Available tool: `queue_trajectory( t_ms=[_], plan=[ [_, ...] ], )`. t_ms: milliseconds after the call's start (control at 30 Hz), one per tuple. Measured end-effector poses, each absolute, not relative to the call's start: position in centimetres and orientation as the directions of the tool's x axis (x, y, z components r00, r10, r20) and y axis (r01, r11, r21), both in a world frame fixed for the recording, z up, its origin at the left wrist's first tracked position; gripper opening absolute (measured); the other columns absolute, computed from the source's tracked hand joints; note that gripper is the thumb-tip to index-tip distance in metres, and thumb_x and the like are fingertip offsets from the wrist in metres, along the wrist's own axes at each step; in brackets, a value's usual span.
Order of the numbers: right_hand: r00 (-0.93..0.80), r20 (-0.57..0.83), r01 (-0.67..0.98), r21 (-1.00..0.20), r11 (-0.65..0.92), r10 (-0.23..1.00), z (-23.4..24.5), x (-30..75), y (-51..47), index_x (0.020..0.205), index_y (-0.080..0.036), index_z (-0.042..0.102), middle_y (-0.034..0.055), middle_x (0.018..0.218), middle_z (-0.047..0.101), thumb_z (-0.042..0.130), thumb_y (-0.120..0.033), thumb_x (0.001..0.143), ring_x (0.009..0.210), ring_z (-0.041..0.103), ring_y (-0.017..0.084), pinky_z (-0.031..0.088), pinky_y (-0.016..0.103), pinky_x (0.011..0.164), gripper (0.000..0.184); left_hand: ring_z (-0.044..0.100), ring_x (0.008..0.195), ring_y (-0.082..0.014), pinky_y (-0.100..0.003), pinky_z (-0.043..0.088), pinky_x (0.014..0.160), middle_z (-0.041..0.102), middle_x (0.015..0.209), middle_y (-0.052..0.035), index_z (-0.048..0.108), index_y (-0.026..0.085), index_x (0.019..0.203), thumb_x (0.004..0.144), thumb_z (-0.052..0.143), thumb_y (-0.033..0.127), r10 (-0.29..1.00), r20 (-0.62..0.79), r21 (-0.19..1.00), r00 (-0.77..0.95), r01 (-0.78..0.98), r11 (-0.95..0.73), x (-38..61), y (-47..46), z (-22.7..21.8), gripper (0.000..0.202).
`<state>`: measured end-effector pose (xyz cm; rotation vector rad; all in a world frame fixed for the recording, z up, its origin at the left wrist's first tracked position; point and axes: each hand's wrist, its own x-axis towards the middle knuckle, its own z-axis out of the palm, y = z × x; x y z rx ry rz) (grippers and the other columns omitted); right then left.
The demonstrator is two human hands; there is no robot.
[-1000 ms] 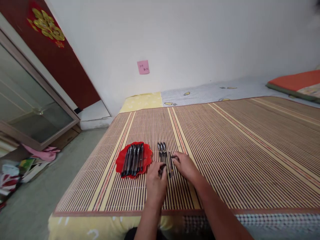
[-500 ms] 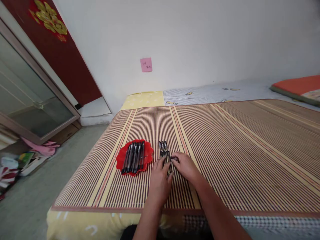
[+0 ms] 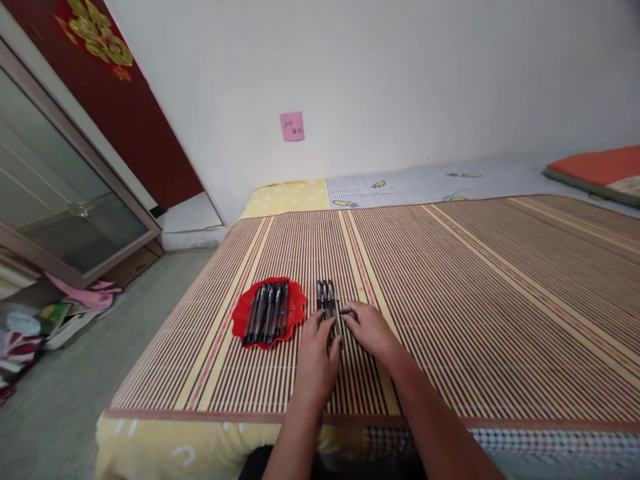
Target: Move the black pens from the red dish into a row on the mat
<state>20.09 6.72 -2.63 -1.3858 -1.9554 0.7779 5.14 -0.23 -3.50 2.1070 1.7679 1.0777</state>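
Observation:
A short row of black pens (image 3: 328, 301) lies on the striped mat, their dark upper ends pointing to the wall. My left hand (image 3: 316, 353) rests over the lower left part of the row, fingers bent and thumb apart, hiding the pens' lower ends. Just right of the row, my right hand (image 3: 371, 333) pinches a small black piece, which looks like a pen cap (image 3: 346, 312). The rightmost pen (image 3: 339, 323) runs between both hands. Left of them, a red scalloped dish (image 3: 239, 313) carries several black pens (image 3: 270, 310) side by side.
The striped mat (image 3: 450, 300) covers the bed, with yellow and blue bedding (image 3: 290, 198) at its edges. An orange cushion (image 3: 600, 167) lies far right. A pink note (image 3: 292, 127) sticks to the wall. At left stand a glass-paned door (image 3: 75, 180) and floor clutter (image 3: 65, 320).
My left hand has shifted slightly left, its fingers loosening around the pens. My right hand has moved a little up and left. The dish and its pens stay put.

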Motion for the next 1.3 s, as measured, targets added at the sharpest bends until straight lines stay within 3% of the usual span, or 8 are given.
queue_trajectory(
  t_ms=[167,467,800,1067,1300],
  plan=[
    [-0.280,0.132,0.614,-0.736,0.283,0.951,-2.29,20.06,6.63,0.090,-0.019,0.069,0.0059,0.090,0.071,0.055,-0.015,0.085,0.084,0.065,0.018,0.046,0.026,0.076,0.015,0.055,0.117,-0.0240,-0.047,0.047,0.103,0.060,0.122,-0.0119,0.061,0.019,0.116,0.093,0.049,0.015,0.887,0.458,0.603,-0.054,0.753,-0.265,5.14,-0.30,-2.89,0.026],
    [-0.222,0.113,0.634,-0.738,0.232,0.968,-2.35,19.84,6.96,0.097,-0.019,0.069,0.0072,0.094,0.072,0.053,-0.015,0.086,0.084,0.066,0.018,0.046,0.026,0.076,0.020,0.035,0.137,-0.0351,-0.059,0.037,0.110,0.048,0.141,-0.0121,0.068,0.024,0.110,0.079,0.067,0.013,0.908,0.395,0.414,0.140,0.855,-0.312,5.44,-0.32,-3.37,0.033],
    [-0.192,0.100,0.680,-0.703,0.206,0.976,-2.35,19.65,6.89,0.111,-0.019,0.067,0.0083,0.100,0.073,0.052,-0.018,0.088,0.087,0.067,0.019,0.047,0.027,0.079,0.027,0.038,0.136,-0.0332,-0.059,0.037,0.110,0.049,0.139,-0.0120,0.066,0.023,0.112,0.082,0.065,0.016,0.914,0.391,0.446,0.111,0.846,-0.294,5.34,-0.43,-3.56,0.030],
    [-0.231,0.140,0.686,-0.679,0.263,0.963,-2.57,19.73,6.94,0.104,-0.018,0.070,0.0088,0.106,0.072,0.051,-0.017,0.088,0.096,0.066,0.021,0.047,0.030,0.087,0.024,0.037,0.136,-0.0329,-0.058,0.038,0.110,0.047,0.140,-0.0117,0.066,0.024,0.112,0.080,0.065,0.012,0.912,0.393,0.447,0.117,0.843,-0.301,5.21,-0.43,-3.57,0.034],
    [-0.248,0.124,0.670,-0.695,0.262,0.961,-2.23,19.77,6.78,0.102,-0.019,0.071,0.0083,0.104,0.072,0.051,-0.018,0.088,0.093,0.066,0.019,0.048,0.029,0.083,0.024,0.038,0.135,-0.0337,-0.058,0.040,0.107,0.049,0.138,-0.0127,0.067,0.023,0.112,0.084,0.061,0.015,0.918,0.383,0.420,0.099,0.867,-0.269,5.22,-0.51,-3.45,0.030]
  ],
)
